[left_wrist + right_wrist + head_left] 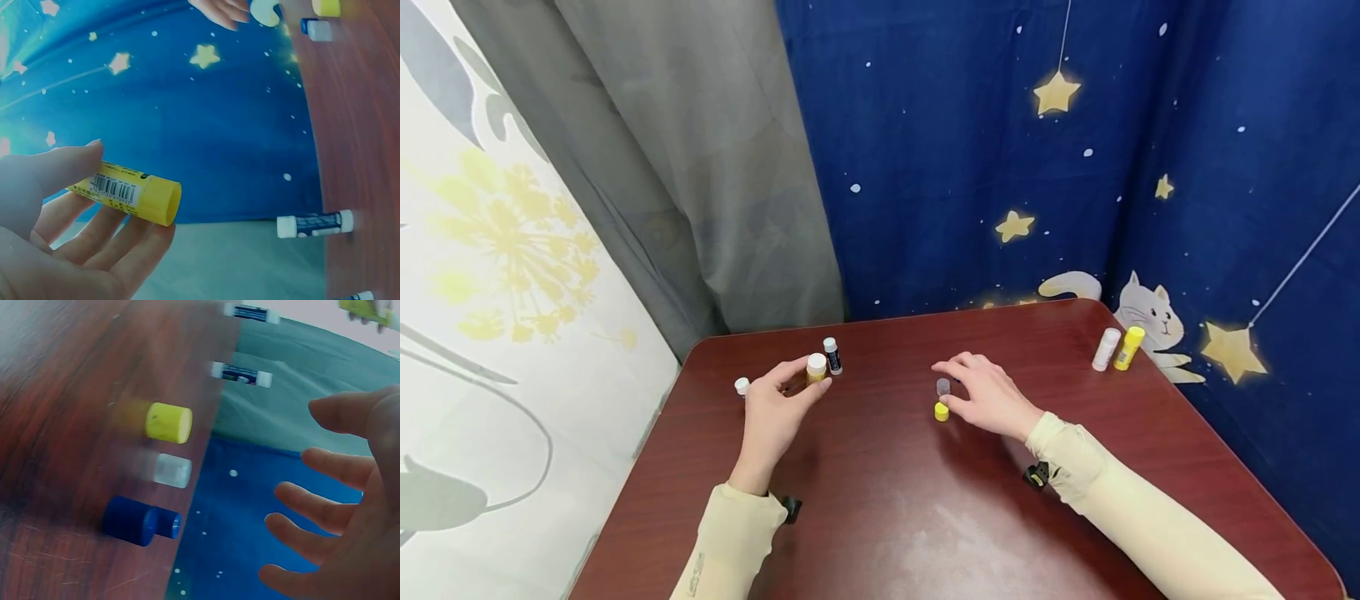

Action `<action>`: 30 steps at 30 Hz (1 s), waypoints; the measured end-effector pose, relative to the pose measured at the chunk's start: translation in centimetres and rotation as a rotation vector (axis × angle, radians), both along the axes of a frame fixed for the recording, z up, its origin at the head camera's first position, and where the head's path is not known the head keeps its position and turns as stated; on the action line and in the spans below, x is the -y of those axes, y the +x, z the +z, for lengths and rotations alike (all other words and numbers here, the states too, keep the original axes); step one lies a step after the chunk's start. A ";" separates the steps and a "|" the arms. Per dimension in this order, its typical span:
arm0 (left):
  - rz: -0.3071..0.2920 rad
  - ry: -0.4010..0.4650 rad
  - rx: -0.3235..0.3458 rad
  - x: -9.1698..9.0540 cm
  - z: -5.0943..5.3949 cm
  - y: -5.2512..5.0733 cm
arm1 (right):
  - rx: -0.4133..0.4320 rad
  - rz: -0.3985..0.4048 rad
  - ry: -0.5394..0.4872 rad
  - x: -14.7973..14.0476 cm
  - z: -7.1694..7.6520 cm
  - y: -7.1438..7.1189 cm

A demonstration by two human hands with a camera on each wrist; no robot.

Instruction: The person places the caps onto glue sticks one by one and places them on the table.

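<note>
My left hand holds a yellow glue stick between thumb and fingers, raised off the table, its white top upward in the head view. A barcode label shows on its side in the left wrist view. Over the middle of the table hovers my right hand, fingers loosely spread and holding nothing. Close to it stand a yellow cap, a translucent cap and a dark blue cap-like piece with a narrower blue part beside it. The right hand partly hides these in the head view.
A dark blue glue stick with white ends stands behind the left hand; another, white-topped, is partly hidden left of it. A white glue stick and a yellow one stand near the right edge. Curtains hang behind the table.
</note>
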State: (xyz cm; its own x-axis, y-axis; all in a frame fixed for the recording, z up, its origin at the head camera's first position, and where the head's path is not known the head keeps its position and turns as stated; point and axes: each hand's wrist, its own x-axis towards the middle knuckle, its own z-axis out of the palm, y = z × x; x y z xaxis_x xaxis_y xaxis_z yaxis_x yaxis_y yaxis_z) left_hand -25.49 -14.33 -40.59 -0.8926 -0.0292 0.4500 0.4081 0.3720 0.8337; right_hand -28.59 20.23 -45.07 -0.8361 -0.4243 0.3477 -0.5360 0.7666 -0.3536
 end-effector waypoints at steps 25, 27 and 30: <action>-0.125 -0.024 -0.063 -1.6 1.9 2.1 | -0.001 0.021 0.251 1.2 -4.9 -2.1; -0.115 -0.040 -0.064 -1.5 1.9 2.1 | -0.013 0.025 0.250 1.2 -5.1 -2.2; -0.095 -0.065 -0.067 -1.4 1.9 1.9 | -0.034 0.031 0.254 1.3 -5.1 -2.5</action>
State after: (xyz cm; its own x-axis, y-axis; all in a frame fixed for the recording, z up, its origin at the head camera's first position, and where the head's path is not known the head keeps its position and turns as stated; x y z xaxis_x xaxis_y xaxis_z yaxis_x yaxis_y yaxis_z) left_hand -23.62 -12.97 -38.68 -0.8580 0.0855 0.5066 0.4979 0.3815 0.7789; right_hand -31.06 18.96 -50.19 -0.8109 -0.5268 0.2550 -0.5690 0.8114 -0.1332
